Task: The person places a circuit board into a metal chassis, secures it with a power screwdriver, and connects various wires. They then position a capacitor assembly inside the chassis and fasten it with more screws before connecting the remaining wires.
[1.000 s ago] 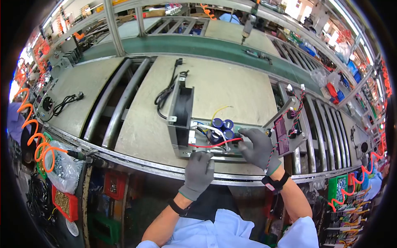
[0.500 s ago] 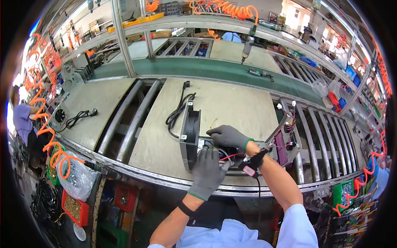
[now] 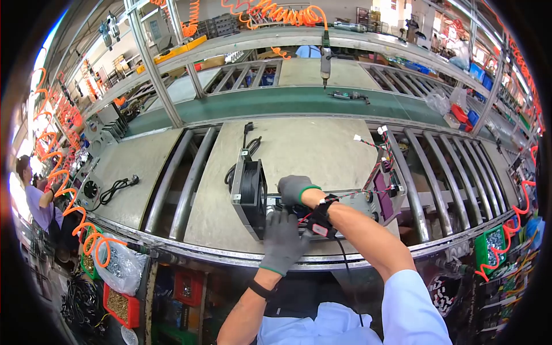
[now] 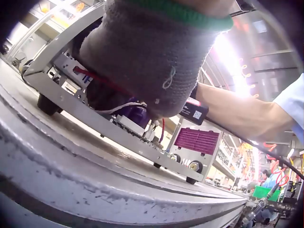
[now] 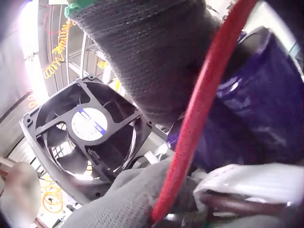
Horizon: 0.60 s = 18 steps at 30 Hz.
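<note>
An open metal chassis (image 4: 109,135) has a black fan (image 5: 90,128) at its left end and a purple finned part (image 3: 380,191) at its right. Over its front edge, close to the fan, reaches my gloved left hand (image 3: 283,241), its fingers extended in the head view. My gloved right hand (image 3: 296,190) is bent down inside the chassis beyond it, beside purple-blue capacitors (image 5: 261,104). A red wire (image 5: 199,109) crosses before both gloves in the right wrist view. Glove and parts hide the fingertips, so I cannot tell what either hand holds.
The chassis sits on a pale board (image 3: 215,204) between metal rollers (image 3: 192,184). Behind runs a green belt (image 3: 230,100) carrying a power tool (image 3: 349,96), with a hanging driver (image 3: 325,66) above. A red bin (image 3: 122,305) of small parts stands lower left.
My right hand has moved left from beside the capacitors to near the fan. My left hand has gone from the chassis's front edge to over its inside. The yellow wire is now hidden.
</note>
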### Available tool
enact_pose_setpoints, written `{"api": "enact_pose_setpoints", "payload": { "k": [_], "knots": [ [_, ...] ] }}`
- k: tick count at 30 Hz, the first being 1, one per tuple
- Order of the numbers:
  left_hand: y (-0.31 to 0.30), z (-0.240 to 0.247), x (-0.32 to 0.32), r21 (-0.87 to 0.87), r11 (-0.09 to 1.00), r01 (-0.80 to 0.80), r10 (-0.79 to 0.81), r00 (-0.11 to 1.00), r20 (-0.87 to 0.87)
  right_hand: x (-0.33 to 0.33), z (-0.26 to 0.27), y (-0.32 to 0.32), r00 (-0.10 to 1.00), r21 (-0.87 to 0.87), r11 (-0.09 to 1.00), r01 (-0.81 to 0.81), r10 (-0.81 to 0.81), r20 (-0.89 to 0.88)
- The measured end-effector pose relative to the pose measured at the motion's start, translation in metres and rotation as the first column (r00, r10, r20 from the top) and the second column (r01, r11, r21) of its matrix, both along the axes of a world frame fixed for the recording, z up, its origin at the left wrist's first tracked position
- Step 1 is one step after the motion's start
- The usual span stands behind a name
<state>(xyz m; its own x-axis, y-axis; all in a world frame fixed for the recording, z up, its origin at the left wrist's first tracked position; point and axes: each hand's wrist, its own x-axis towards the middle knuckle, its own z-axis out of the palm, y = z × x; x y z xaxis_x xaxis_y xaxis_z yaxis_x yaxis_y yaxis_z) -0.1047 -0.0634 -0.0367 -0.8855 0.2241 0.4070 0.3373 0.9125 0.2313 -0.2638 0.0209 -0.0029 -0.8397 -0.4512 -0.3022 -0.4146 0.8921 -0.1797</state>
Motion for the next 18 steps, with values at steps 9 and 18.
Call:
{"api": "enact_pose_setpoints", "payload": {
  "k": [9, 18],
  "knots": [
    [0.008, 0.001, 0.0, -0.011, 1.0, 0.006, -0.007, 0.999, -0.045, 0.041, 0.022, 0.016, 0.993, -0.114, 0.992, 0.06, -0.071, -0.099],
    [0.006, -0.005, -0.003, -0.213, 0.974, -0.071, 0.08, 0.996, 0.035, 0.109, 0.013, 0.078, 0.855, -0.423, 0.878, -0.224, -0.032, -0.518]
  ]
}}
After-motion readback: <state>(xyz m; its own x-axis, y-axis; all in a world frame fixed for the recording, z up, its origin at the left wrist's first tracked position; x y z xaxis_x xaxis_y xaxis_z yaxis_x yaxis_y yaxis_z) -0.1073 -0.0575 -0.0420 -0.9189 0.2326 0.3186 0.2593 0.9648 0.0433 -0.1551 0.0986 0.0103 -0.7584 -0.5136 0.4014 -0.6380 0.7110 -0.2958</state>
